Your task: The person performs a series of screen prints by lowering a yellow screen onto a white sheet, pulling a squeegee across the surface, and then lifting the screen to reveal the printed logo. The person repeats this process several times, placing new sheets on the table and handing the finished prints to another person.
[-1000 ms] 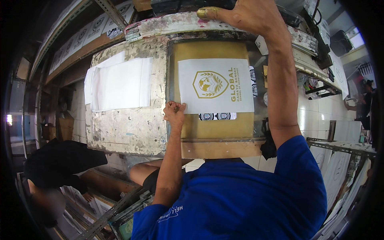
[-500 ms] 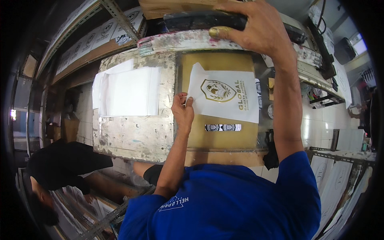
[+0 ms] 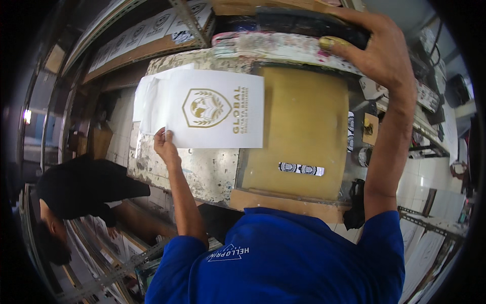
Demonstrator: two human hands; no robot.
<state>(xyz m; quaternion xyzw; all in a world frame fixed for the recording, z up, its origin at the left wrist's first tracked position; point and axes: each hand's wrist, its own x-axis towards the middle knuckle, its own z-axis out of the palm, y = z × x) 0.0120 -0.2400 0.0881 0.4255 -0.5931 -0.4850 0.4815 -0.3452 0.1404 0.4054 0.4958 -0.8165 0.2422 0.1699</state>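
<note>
My left hand pinches the lower left edge of a white sheet printed with a gold shield emblem and lettering. That sheet hangs over the stack of white sheets and reaches right to the edge of a yellowish printing board. My right hand grips a raised, paint-stained screen-printing frame at the far side, thumb on its near face. The fingers go over a dark bar along its top, and their tips are hidden. On the board lies a small strip with black patterns.
Under the sheets is a paint-spattered table. Shelves with printed sheets stand at the far left. A person in black bends down at the left. A dark cloth hangs at the board's right corner, near a round container.
My left hand has carried the printed sheet off the yellowish board, leftward over the white stack. My right hand still holds the frame up. The view has shifted slightly.
</note>
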